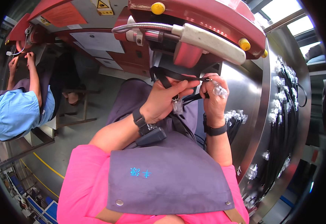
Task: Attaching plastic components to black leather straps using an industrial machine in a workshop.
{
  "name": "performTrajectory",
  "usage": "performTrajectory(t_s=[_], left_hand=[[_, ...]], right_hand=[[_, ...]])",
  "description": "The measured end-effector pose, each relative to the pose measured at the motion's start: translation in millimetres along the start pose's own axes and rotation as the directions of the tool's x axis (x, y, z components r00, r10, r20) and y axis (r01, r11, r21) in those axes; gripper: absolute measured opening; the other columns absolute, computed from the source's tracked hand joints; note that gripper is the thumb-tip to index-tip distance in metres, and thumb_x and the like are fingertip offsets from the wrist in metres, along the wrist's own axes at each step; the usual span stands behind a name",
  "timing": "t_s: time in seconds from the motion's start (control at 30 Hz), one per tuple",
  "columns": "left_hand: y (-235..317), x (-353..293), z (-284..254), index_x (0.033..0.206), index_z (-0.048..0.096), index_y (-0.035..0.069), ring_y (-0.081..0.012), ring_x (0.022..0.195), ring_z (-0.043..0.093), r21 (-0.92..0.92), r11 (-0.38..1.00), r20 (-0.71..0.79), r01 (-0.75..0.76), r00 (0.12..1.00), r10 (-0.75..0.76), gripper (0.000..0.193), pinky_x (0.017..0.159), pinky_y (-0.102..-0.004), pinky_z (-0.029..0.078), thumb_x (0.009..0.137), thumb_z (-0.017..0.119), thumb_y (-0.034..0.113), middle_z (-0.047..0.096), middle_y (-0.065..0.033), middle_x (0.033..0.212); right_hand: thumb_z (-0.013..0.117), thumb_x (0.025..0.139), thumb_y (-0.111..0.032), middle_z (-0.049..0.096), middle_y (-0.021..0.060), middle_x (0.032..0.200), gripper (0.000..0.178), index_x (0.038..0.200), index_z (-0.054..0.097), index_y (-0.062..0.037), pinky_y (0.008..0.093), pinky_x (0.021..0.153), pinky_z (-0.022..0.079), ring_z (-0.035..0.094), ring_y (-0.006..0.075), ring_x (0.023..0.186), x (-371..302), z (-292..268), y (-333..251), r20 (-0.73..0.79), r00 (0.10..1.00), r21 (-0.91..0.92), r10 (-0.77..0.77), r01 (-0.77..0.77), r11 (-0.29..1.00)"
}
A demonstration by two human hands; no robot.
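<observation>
A thin black strap point(184, 75) runs between my two hands beneath the red machine. My left hand point(157, 100) is closed around black straps, its thumb and fingers pointing right. Below its fingers hangs a metal clasp in clear plastic wrap point(177, 107). My right hand point(214, 106) pinches the strap's other end, beside a second clear plastic-wrapped piece point(219, 90). Parts of the straps are hidden behind my fingers, and more black strap trails down between the hands toward my lap.
Overhead stands the red machine point(200, 14), with a long white lamp point(212, 43) close above my hands. On the right, a metal bench point(245, 87) and rack carry bundled black straps with plastic-wrapped ends point(282, 100). A co-worker in a blue shirt point(19, 108) sits at left.
</observation>
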State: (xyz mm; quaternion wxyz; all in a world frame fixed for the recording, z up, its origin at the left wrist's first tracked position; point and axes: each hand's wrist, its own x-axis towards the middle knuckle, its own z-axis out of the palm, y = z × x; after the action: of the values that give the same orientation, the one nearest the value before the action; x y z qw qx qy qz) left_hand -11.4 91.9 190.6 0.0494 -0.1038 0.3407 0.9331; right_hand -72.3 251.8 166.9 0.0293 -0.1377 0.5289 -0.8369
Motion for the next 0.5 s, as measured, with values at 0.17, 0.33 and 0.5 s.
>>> performTrajectory(t_s=[0.17,0.33,0.5], left_hand=[[9.7,-12.9,-5.4,0.118,0.06,-0.002,-0.027,0.111,0.062,0.123,0.991,0.135,-0.061,0.99,0.044,0.027,0.086,-0.0275,0.055,0.093,0.059,0.007,0.063,-0.0132,0.116],[12.0,-21.8,-6.9,0.116,0.06,-0.002,-0.0215,0.091,0.068,0.145,0.973,0.173,-0.18,0.973,0.154,0.026,0.07,-0.0264,0.057,0.094,0.059,0.011,0.066,-0.0149,0.107],[11.7,-20.4,-11.9,0.111,0.062,0.0,-0.012,0.058,0.058,0.021,0.994,0.033,-0.109,0.994,0.109,0.023,0.049,-0.0228,0.044,0.093,0.062,0.015,0.065,-0.0085,0.079]], right_hand=[[0.059,0.085,0.008,0.058,0.0141,0.098,0.012,0.093,0.061,-0.0003,0.0219,0.047,0.037,0.048,0.0098,0.06,-12.4,4.5,-14.3,0.109,0.993,-0.007,-0.05,0.051,0.999],[0.063,0.086,0.003,0.059,0.0119,0.091,0.011,0.096,0.063,0.0002,0.0208,0.048,0.036,0.048,0.0081,0.059,-21.8,5.4,-18.1,0.146,0.987,-0.063,-0.068,0.078,0.995],[0.064,0.089,-0.005,0.064,0.0052,0.072,0.016,0.103,0.064,0.0009,0.0195,0.049,0.035,0.049,0.006,0.055,-33.2,16.7,-33.5,0.098,0.989,-0.299,0.111,-0.077,0.951]])
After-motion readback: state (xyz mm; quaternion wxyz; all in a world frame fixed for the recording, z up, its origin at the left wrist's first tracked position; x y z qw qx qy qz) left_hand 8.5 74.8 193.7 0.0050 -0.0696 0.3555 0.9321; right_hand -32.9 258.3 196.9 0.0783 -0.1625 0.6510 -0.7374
